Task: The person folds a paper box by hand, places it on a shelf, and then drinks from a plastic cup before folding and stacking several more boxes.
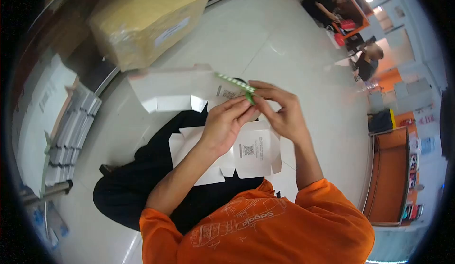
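Observation:
Both hands meet in front of the chest at a narrow green strip with white marks (235, 82). My left hand (222, 125) has its fingers pinched on the strip's lower end. My right hand (280, 108) pinches the same strip from the right, fingertips close to the left ones. Just behind the hands is an unfolded white carton sheet (173, 86), with a printed code near the strip; whether the fingers also touch it is hidden. Another flat white carton with a printed code (256, 156) lies across the lap, below the hands.
A large wrapped package (147, 22) stands at the upper left. Stacked folded cartons (71, 131) and a large white sheet (45, 107) are on the left. Two people sit at the upper right, beyond the tiled floor (327, 136). An orange shelf unit (388, 178) stands at right.

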`<state>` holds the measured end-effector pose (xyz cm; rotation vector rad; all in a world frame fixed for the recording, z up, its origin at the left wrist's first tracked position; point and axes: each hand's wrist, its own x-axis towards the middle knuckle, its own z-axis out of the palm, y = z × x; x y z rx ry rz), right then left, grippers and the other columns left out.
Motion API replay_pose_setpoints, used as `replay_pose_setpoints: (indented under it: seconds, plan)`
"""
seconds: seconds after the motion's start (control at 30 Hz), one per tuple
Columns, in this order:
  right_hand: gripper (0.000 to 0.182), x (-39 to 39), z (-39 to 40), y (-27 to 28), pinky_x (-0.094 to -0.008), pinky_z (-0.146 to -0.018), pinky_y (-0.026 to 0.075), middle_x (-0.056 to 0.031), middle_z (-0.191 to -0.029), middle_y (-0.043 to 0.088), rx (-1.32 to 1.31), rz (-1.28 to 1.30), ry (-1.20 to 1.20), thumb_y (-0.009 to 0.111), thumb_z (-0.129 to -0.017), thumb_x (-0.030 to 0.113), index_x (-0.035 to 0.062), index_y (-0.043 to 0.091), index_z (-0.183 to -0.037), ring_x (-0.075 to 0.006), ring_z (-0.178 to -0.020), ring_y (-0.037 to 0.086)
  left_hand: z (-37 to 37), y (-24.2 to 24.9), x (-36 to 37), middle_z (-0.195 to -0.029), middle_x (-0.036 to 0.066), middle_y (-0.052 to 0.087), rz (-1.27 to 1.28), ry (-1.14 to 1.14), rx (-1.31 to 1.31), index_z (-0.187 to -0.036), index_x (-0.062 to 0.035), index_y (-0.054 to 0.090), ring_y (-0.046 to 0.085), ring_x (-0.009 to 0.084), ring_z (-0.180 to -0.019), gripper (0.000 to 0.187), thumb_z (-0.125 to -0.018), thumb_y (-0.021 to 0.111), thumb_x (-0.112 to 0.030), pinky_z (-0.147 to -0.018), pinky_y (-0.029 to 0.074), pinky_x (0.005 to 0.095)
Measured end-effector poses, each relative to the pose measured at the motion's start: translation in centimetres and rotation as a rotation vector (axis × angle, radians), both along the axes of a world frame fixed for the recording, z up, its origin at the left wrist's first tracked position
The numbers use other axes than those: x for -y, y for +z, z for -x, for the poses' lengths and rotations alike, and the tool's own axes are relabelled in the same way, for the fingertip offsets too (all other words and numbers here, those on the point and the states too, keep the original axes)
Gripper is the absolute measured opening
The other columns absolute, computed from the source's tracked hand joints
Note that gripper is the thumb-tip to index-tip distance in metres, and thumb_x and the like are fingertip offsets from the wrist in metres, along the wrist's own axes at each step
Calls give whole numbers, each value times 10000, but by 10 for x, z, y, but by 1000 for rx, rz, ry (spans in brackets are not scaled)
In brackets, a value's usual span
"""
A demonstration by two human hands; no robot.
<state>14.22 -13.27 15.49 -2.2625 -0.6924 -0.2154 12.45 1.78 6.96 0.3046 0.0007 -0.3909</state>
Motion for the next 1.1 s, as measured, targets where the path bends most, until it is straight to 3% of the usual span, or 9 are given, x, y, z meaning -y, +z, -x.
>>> replay_pose_setpoints:
  seconds: [0.03,0.17,0.23,0.37,0.53,0.67,0.87,0.93,1.1]
  plan:
    - [172,1,-1,2,-324,-759,547,-156,-1017,703,87,11,23,677,-839,5,-6,687,-1010,-257,-861,694,2,3,1,-1202,163,602,-10,3,9,-1209,115,552,598,224,-1131,286,-964,547,-33,-1040,485,349]
    - [157,3,1,2,-318,-825,543,-140,-1030,706,-17,-41,-17,666,-843,-35,-26,692,-998,-234,-926,686,3,8,2,-1178,146,615,-63,18,21,-1189,96,585,623,207,-1077,271,-960,579,-51,-988,527,334]
    - [135,-2,4,0,-316,-832,546,-127,-1001,711,-219,-262,-144,669,-865,-18,-45,688,-997,-198,-915,684,4,8,3,-1163,140,626,-50,32,20,-1190,84,596,629,202,-1062,272,-962,585,-64,-987,526,331]
    - [155,-6,4,3,-312,-842,541,-115,-954,716,-260,-206,-184,654,-913,57,-60,680,-1012,-179,-894,685,4,3,5,-1141,121,640,-67,63,40,-1200,57,609,634,182,-1031,275,-962,591,-79,-953,542,316]
    - [266,-6,-2,7,-294,-762,525,-132,-869,711,-245,-50,-209,594,-980,205,-59,613,-1010,-163,-800,672,4,4,4,-1118,100,649,-189,77,17,-1192,37,624,631,160,-1016,272,-962,601,-106,-924,554,300]
    - [250,-12,-2,14,-289,-725,513,-142,-825,692,-347,52,-283,593,-981,201,-48,569,-988,-162,-780,661,4,3,7,-1115,93,644,-145,50,-57,-1180,39,627,631,158,-1010,264,-968,593,-114,-940,545,287]
    - [232,1,-5,-13,-282,-744,513,-167,-959,704,-466,-49,-238,587,-985,185,-45,559,-967,-156,-854,650,6,-14,18,-1191,115,599,-10,14,-142,-1217,54,576,594,162,-1101,283,-977,565,-96,-1007,501,283]
    - [192,3,-5,-22,-287,-781,524,-183,-1068,690,-462,-261,-89,588,-980,146,-41,552,-959,-142,-879,641,6,-14,19,-1193,111,594,23,10,-172,-1210,49,578,589,164,-1112,272,-978,561,-93,-1025,493,286]
    - [164,0,-2,-23,-317,-824,534,-192,-1148,667,-410,-213,-128,588,-974,115,-37,529,-962,-159,-933,654,5,-7,14,-1190,106,584,40,-16,-189,-1199,69,572,587,169,-1104,266,-979,560,-79,-1049,490,302]
